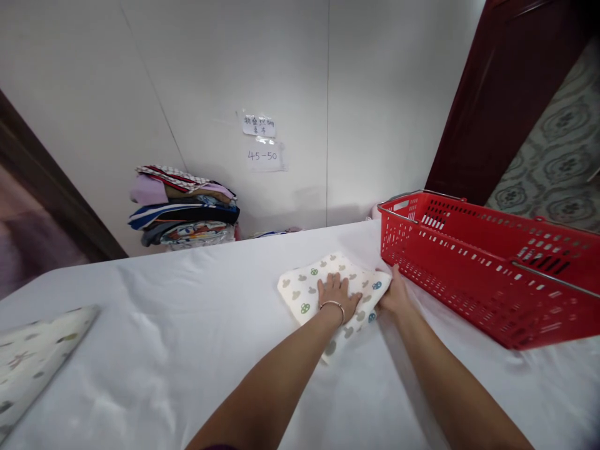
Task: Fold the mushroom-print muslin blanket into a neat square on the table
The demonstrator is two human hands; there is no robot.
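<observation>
Evidently light, soft and pliable: folded off-white fabric cloth point(307, 284) with printed mushrooms. Judged neither slippery nor fragile, though liable to crease. Best taken along the edge facing the red perforated plastic basket point(450, 281) with metal handles, using a flat palm for steadying. Found on the white-covered table point(178, 325), just left of the basket. Pressed from above by the left hand point(337, 300), fingers spread wide, nothing clasped. Attended at the basket-side edge by the right hand point(396, 297), fingers partly hidden; unable to tell how closed the grip. In appearance, pale, roughly four-sided, slightly rumpled; printed in blue nearest the basket, in green farther off, in grey throughout. Unable to count layers.
</observation>
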